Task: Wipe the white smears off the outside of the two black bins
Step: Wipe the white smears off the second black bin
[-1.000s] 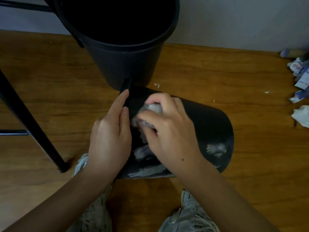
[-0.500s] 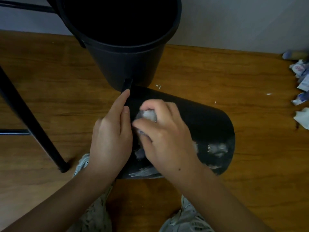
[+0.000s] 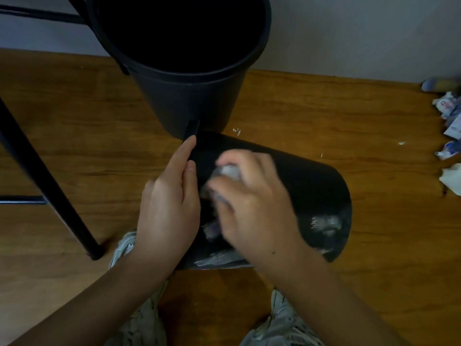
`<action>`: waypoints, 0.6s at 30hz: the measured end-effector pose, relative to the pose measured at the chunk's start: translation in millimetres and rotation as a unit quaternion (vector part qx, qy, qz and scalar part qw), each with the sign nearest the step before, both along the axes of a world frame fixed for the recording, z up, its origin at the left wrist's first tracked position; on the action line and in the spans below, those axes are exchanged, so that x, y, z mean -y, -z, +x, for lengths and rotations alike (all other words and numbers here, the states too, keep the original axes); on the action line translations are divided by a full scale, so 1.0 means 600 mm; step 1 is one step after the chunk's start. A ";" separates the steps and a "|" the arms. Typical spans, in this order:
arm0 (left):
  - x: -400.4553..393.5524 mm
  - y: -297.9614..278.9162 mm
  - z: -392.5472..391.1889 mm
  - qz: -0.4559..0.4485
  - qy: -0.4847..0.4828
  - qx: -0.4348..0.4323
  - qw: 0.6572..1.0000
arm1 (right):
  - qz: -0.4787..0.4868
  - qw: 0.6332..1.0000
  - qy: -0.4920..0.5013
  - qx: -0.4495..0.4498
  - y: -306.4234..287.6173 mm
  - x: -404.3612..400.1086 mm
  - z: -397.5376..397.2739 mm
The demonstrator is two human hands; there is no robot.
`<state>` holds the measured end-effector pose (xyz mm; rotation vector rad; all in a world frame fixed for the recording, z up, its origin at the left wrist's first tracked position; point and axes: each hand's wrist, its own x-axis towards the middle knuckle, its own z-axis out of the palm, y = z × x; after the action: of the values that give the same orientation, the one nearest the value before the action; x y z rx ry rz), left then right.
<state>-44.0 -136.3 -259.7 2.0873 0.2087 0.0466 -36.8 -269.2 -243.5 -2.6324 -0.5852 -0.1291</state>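
One black bin (image 3: 309, 181) lies on its side on the wooden floor, with white smears (image 3: 324, 224) near its right end and along its near edge. A second black bin (image 3: 189, 101) stands upright just behind it, touching it. My left hand (image 3: 167, 208) grips the lying bin's left rim, fingers pointing away from me. My right hand (image 3: 254, 203) presses a crumpled white tissue (image 3: 229, 171) against the bin's side; the hand is blurred and covers most of the tissue.
A black metal chair leg (image 3: 50, 191) slants down to the floor at the left. Crumpled papers and wrappers (image 3: 449, 136) lie at the right edge. My two pale shoes (image 3: 282, 325) show at the bottom. A grey wall runs behind.
My right hand with the tissue slid toward me down the bin's side, then back up a little. The left hand has kept its hold on the rim.
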 end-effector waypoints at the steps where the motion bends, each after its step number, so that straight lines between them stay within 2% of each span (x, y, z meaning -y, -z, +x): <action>1: -0.001 0.000 -0.001 0.003 0.001 -0.002 1.000 | 0.006 1.000 -0.015 0.001 -0.001 -0.013 -0.001; 4: -0.001 0.001 0.000 0.001 -0.002 -0.003 1.000 | 0.022 1.000 -0.010 -0.010 0.004 -0.002 0.000; 10: 0.003 0.000 0.000 -0.008 -0.007 0.005 1.000 | 0.013 0.983 0.178 -0.049 0.018 0.127 0.012; 13: 0.005 -0.002 -0.004 -0.005 -0.004 0.005 1.000 | 0.002 0.989 0.144 -0.027 0.015 0.105 0.004; 18: 0.002 -0.002 -0.003 0.000 0.007 -0.001 1.000 | 0.025 1.000 -0.007 -0.017 -0.001 -0.011 -0.010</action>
<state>-45.8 -137.5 -258.7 2.0895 0.1957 0.0368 -42.9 -262.8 -243.0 -2.5777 -0.5803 -0.0932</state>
